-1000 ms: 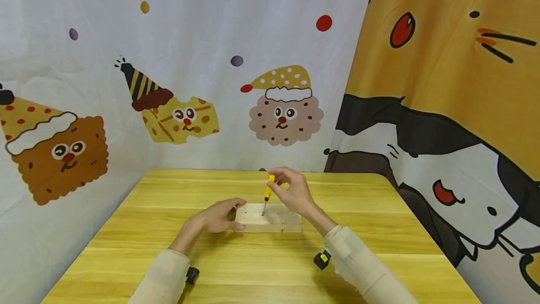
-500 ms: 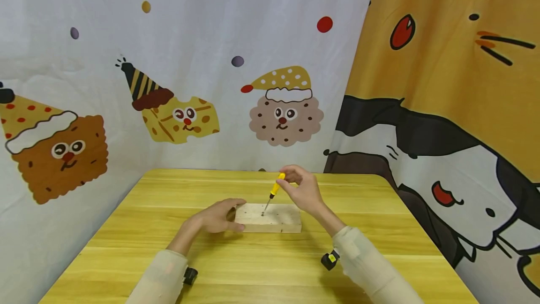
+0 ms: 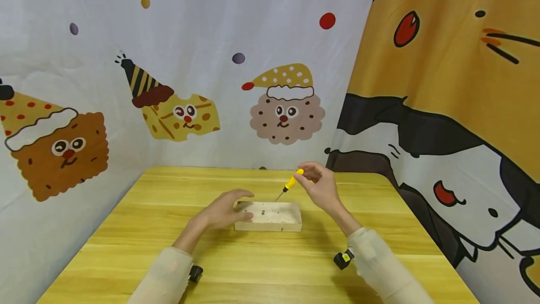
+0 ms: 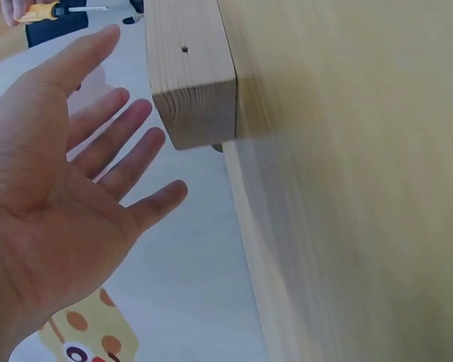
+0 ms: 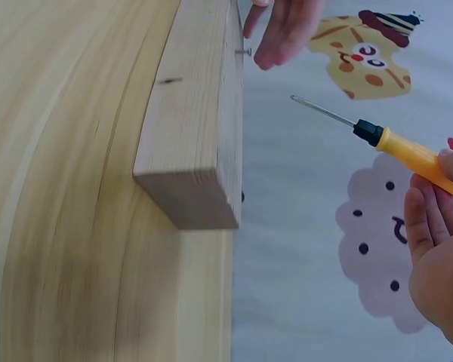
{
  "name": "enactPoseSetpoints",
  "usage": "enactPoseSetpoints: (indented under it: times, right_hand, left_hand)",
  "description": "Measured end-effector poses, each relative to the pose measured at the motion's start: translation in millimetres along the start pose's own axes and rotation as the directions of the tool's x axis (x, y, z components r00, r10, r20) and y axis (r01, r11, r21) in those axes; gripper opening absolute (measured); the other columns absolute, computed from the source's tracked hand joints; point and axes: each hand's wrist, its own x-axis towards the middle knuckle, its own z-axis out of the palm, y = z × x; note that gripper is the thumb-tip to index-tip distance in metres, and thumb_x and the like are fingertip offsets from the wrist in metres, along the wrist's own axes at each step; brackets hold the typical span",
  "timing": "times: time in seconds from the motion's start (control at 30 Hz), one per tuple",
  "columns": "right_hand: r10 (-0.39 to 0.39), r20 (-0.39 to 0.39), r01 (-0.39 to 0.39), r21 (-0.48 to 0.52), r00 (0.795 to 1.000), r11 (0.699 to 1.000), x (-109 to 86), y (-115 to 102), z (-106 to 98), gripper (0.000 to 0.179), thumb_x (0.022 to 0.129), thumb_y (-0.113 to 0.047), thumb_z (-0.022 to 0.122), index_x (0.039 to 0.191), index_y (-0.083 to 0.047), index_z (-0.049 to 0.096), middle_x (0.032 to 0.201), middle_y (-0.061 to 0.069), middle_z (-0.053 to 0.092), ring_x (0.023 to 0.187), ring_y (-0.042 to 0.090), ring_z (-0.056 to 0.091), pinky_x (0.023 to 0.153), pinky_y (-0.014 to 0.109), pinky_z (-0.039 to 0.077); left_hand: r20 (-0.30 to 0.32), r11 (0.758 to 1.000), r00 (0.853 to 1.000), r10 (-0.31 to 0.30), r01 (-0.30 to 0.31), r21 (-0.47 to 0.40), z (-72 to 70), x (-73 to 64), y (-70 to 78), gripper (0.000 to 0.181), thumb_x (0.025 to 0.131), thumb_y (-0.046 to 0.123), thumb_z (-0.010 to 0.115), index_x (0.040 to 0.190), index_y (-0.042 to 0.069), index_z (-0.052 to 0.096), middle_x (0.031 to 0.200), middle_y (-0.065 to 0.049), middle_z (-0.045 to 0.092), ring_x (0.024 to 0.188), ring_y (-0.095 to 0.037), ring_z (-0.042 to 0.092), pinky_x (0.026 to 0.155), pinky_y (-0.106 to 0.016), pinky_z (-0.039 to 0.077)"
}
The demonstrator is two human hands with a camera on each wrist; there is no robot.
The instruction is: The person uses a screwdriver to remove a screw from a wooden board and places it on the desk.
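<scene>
A pale wooden block [image 3: 282,215] with several small dark holes lies on the table. From its upper face a small screw [image 5: 245,51] sticks out, seen in the right wrist view. My right hand [image 3: 322,186] pinches the yellow handle of a screwdriver [image 3: 293,181] between thumb and fingers. The screwdriver slants, its bare metal tip off the screw and above the block's back edge in the head view. At the block's left end is my left hand [image 3: 223,209], fingers spread and loosely bent; in the left wrist view a gap separates its fingers [image 4: 147,149] from the wood.
The wooden table [image 3: 168,196] runs back to a white curtain [image 3: 190,27] with cartoon prints. On the right hangs a yellow curtain panel [image 3: 434,74] with a large cat print. Each sleeve has a small black camera [image 3: 343,259] at the wrist.
My right hand has lifted the screwdriver off the screw and drawn it right, tilting it more. My left hand has come away from the block's end, its fingers wider apart.
</scene>
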Motion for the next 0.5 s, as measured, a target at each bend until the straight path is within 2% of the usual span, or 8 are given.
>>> enactPoseSetpoints:
  times: [0.1, 0.2, 0.37, 0.5]
  right_hand:
    - [0.004, -0.019, -0.004, -0.007, 1.000, 1.000, -1.3, 3.9, -9.7, 0.024, 0.100, -0.002, 0.086, 0.123, -0.004, 0.079, 0.109, 0.021, 0.083, 0.091, 0.002, 0.077, 0.084, 0.015, 0.065]
    - [0.022, -0.033, -0.022, -0.008, 0.999, 1.000, -4.1, 7.4, -19.0, 0.025, 0.100, -0.003, 0.086, 0.124, -0.004, 0.079, 0.109, 0.022, 0.083, 0.091, 0.001, 0.077, 0.085, 0.015, 0.065]
    - [0.051, -0.058, -0.052, -0.018, 0.997, 0.998, -10.4, 13.8, -34.2, 0.025, 0.100, -0.003, 0.085, 0.125, -0.003, 0.078, 0.111, 0.024, 0.082, 0.093, -0.002, 0.077, 0.089, 0.014, 0.065]
    - [0.074, -0.085, -0.076, -0.022, 0.994, 0.997, -14.2, 18.0, -45.7, 0.026, 0.100, -0.002, 0.085, 0.125, -0.001, 0.078, 0.111, 0.024, 0.082, 0.093, -0.003, 0.077, 0.088, 0.014, 0.065]
  left_hand:
    - [0.016, 0.998, 0.999, 0.049, -0.048, -0.036, 2.2, 4.7, 4.3, 0.058, 0.109, 0.027, 0.080, 0.159, 0.005, 0.061, 0.163, -0.020, 0.062, 0.150, -0.042, 0.064, 0.123, -0.057, 0.057]
    - [0.012, 0.995, 0.996, 0.094, -0.093, -0.026, 5.9, 9.5, 8.1, 0.050, 0.109, 0.022, 0.079, 0.152, -0.001, 0.066, 0.155, -0.022, 0.068, 0.144, -0.043, 0.069, 0.119, -0.057, 0.060]
    - [0.003, 0.989, 0.989, 0.146, -0.146, 0.021, 12.1, 18.2, 14.3, 0.038, 0.110, 0.019, 0.078, 0.142, -0.001, 0.074, 0.141, -0.019, 0.077, 0.131, -0.040, 0.075, 0.112, -0.059, 0.063]
    - [0.013, 0.982, 0.982, 0.188, -0.188, 0.033, 15.8, 24.9, 16.1, 0.028, 0.109, 0.015, 0.078, 0.132, 0.000, 0.080, 0.126, -0.015, 0.083, 0.115, -0.032, 0.080, 0.102, -0.047, 0.069]
